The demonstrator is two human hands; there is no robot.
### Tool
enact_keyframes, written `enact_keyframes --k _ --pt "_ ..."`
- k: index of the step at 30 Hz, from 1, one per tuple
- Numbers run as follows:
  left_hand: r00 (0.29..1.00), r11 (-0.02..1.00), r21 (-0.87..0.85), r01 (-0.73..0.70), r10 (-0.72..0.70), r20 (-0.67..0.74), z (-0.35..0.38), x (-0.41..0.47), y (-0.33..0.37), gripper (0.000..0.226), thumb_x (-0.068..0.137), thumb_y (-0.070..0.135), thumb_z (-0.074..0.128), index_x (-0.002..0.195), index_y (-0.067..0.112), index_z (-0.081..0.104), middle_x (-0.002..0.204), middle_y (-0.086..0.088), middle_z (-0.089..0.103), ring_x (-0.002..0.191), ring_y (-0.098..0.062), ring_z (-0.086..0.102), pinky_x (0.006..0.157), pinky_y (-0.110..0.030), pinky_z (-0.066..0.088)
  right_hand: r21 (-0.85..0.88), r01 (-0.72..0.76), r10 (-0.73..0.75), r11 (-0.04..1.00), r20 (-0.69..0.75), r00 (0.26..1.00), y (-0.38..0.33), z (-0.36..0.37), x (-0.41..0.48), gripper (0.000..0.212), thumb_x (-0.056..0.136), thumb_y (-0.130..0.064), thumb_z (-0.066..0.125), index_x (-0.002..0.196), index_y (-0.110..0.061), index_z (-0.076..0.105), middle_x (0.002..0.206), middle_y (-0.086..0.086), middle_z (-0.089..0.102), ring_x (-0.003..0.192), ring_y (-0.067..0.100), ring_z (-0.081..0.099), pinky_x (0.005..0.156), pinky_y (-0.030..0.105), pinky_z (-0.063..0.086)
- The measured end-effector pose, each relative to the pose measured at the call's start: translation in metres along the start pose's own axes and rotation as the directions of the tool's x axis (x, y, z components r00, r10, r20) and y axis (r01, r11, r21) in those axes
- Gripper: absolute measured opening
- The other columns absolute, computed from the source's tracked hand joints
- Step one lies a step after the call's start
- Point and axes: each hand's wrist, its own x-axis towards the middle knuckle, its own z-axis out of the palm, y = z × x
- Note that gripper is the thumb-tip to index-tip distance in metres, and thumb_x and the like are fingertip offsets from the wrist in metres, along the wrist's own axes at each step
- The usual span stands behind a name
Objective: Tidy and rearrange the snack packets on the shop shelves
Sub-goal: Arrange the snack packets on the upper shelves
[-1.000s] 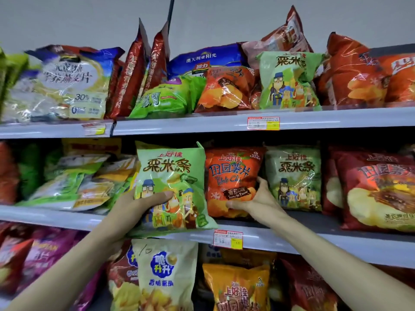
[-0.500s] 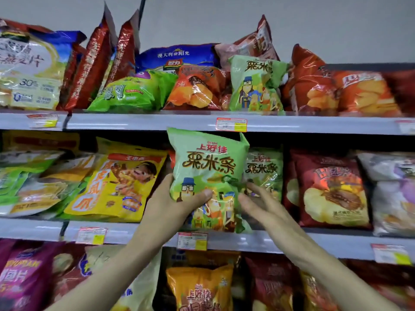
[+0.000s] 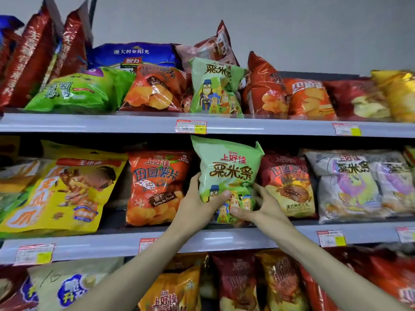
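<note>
A light green snack packet with cartoon figures stands upright on the middle shelf, between an orange tomato chips packet and a dark red chips packet. My left hand grips its lower left side, thumb across the front. My right hand holds its lower right corner, thumb on the front and fingers behind. A matching green packet sits on the top shelf.
A yellow packet leans at the left of the middle shelf, and white-and-purple packets stand at the right. The top shelf holds red, blue, green and orange bags. More packets fill the bottom shelf. Price tags hang on the shelf edges.
My left hand carried the green packet rightward past the orange packet into the slot beside the dark red one. My right hand left the orange packet and took hold of the green packet's lower right.
</note>
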Motion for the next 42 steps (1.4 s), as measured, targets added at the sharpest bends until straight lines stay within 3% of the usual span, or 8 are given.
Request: enact_keyframes --k 4,8,12,16,21,31,36,42 --pt "1.0 1.0 -0.009 0.01 -0.01 0.01 0.007 0.014 -0.008 0.089 0.086 0.054 0.082 0.156 0.038 0.029 0.12 0.028 0.069 0.109 0.005 0.068 0.099 -0.03 0.056 -0.077 0.005 -0.008 0.997 -0.03 1.0 0.009 -0.001 0.015 0.093 0.067 -0.041 0.097 0.144 -0.035 0.046 0.124 -0.014 0.071 0.11 0.004 0.07 0.101 0.037 0.056" --pt "0.997 0.996 0.047 0.07 -0.071 0.026 0.008 0.026 -0.014 0.089 0.09 0.056 0.076 0.159 0.035 0.023 0.129 0.017 0.068 0.112 -0.008 0.07 0.101 -0.037 0.058 -0.214 -0.055 0.057 0.975 0.002 0.998 0.011 0.002 0.028 0.067 0.08 -0.051 0.084 0.138 -0.039 0.053 0.118 -0.02 0.07 0.109 0.005 0.068 0.103 0.04 0.053" --pt "0.99 0.98 0.16 0.121 -0.132 0.059 0.006 0.024 -0.019 0.071 0.091 0.062 0.072 0.147 0.03 0.043 0.128 0.009 0.071 0.109 -0.013 0.072 0.1 -0.042 0.059 -0.4 -0.07 0.072 0.914 -0.01 0.997 0.009 0.007 0.026 0.051 0.091 -0.061 0.068 0.132 -0.034 0.059 0.112 -0.014 0.071 0.109 0.014 0.066 0.097 0.038 0.052" --pt "0.989 0.933 0.343 0.109 -0.136 0.054 -0.001 0.018 -0.013 0.061 0.096 0.049 0.071 0.145 0.019 0.049 0.115 0.01 0.071 0.1 -0.01 0.068 0.086 -0.025 0.053 -0.45 -0.055 0.021 0.892 -0.079 0.997 0.008 0.007 0.025 0.055 0.097 -0.055 0.064 0.143 -0.025 0.055 0.106 -0.01 0.066 0.112 0.019 0.063 0.093 0.035 0.05" --pt "0.996 0.879 0.476 0.027 -0.063 0.06 -0.007 0.007 -0.011 0.046 0.1 0.04 0.068 0.139 0.019 0.055 0.12 0.003 0.073 0.107 -0.019 0.068 0.085 -0.029 0.054 -0.476 0.033 -0.081 0.879 -0.082 0.993 0.009 0.011 0.018 0.059 0.098 -0.049 0.064 0.148 -0.021 0.05 0.127 -0.004 0.069 0.119 0.018 0.063 0.094 0.032 0.049" --pt "0.996 0.922 0.381 0.076 -0.084 0.004 0.002 0.011 -0.016 0.076 0.099 0.031 0.072 0.162 0.018 0.031 0.128 -0.001 0.067 0.112 -0.016 0.064 0.093 -0.026 0.052 -0.458 0.05 -0.084 0.888 -0.055 0.995 0.007 0.017 0.016 0.075 0.1 -0.043 0.065 0.162 -0.022 0.028 0.145 -0.002 0.058 0.123 0.013 0.057 0.096 0.027 0.043" --pt "0.998 0.89 0.453 0.049 -0.063 0.017 0.003 0.008 -0.018 0.054 0.097 0.034 0.074 0.144 0.019 0.054 0.129 -0.001 0.071 0.12 -0.021 0.067 0.093 -0.028 0.053 -0.52 0.035 -0.048 0.853 -0.011 0.999 0.007 0.013 0.01 0.076 0.101 -0.045 0.061 0.163 -0.025 0.022 0.144 0.0 0.058 0.128 0.019 0.055 0.095 0.029 0.042" --pt "0.995 0.855 0.515 0.056 -0.093 0.047 -0.005 -0.004 -0.007 0.042 0.098 0.04 0.069 0.134 0.02 0.059 0.121 0.002 0.073 0.11 -0.022 0.069 0.089 -0.033 0.057 -0.586 0.058 -0.043 0.808 0.04 0.998 -0.001 0.006 0.0 0.071 0.1 -0.044 0.063 0.158 -0.026 0.027 0.141 -0.005 0.055 0.116 0.013 0.055 0.094 0.032 0.046"
